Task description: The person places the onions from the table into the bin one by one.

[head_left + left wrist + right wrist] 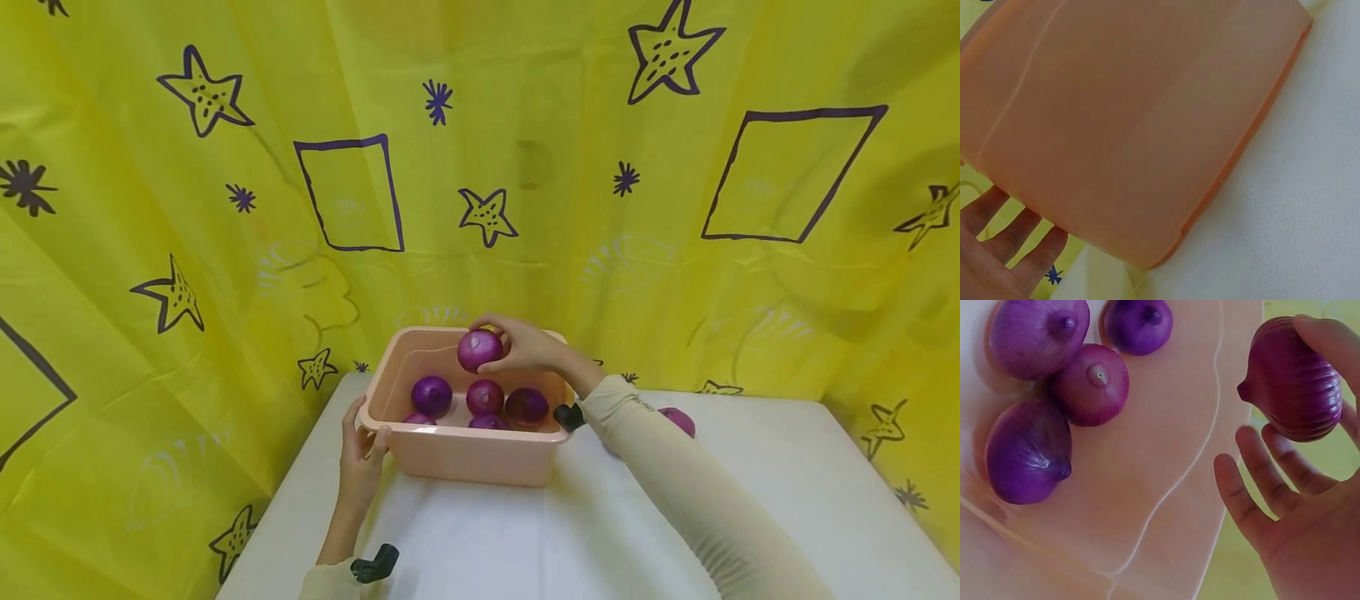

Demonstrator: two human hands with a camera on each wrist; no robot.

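Left hand (360,457) is closest to the camera. It grips the near left corner of the peach tub (457,454), thumb on the rim, fingers on the outer wall. Right hand (528,346) is up over the tub w/ a purple onion (480,350) held in its fingertips, above the back wall. Onions in the tub (485,397) lie on its floor, close together. One more onion (678,419) sits on the white table (787,500), behind the right sleeve (675,475).
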